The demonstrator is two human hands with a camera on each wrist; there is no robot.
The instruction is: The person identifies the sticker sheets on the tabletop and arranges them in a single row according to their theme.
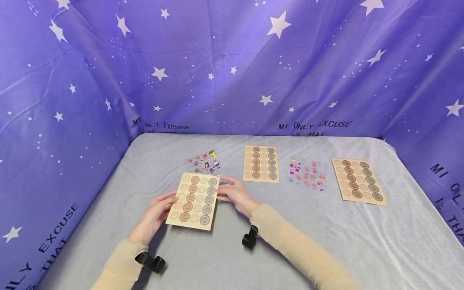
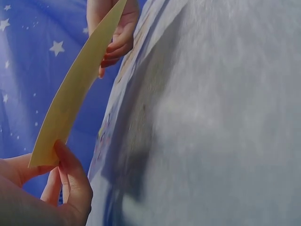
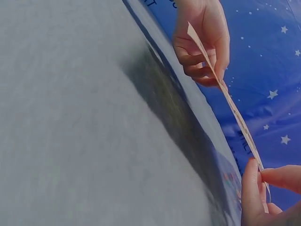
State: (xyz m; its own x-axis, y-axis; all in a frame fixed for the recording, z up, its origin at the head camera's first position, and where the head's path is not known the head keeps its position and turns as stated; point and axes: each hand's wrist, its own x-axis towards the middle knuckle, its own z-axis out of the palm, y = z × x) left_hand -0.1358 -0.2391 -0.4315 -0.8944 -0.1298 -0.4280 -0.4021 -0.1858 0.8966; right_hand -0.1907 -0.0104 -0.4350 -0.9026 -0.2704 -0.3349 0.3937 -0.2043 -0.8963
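A tan sheet of round stickers is held above the table between both hands, printed with columns of brown, grey and pale circles. My left hand pinches its left edge, thumb on the printed face. On the opposite edge, my right hand pinches the sheet between thumb and fingers. In the left wrist view the sheet looks slightly bowed and stands off the cloth, casting a shadow. The right wrist view shows the sheet nearly edge-on between the two hands.
Behind the held sheet lies a clear sheet of small colourful cartoon stickers. To the right are a second tan sticker sheet, a clear sheet of pink stickers and another tan sheet. Grey cloth covers the table; starry purple curtains surround it.
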